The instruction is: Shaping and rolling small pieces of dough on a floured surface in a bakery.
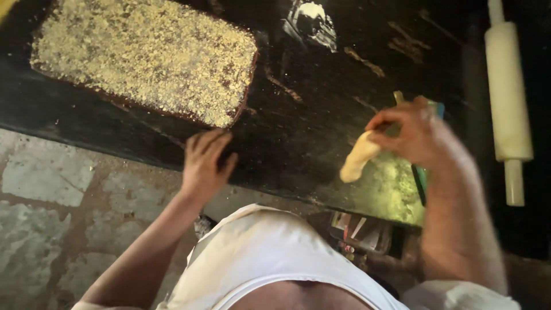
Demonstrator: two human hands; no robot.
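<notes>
looking down from the head camera, the right hand [416, 135] pinches a pale lump of dough [359, 157] in a closed grip, the dough hanging from the fingertips above the dark desk [298, 138]. the left hand [204, 161] rests flat with fingers spread and its grip holding nothing, at the desk's near edge, just beside a slab topped with yellow crumbs [149, 54]. a white rolling pin [508, 103] lies well apart at the right.
</notes>
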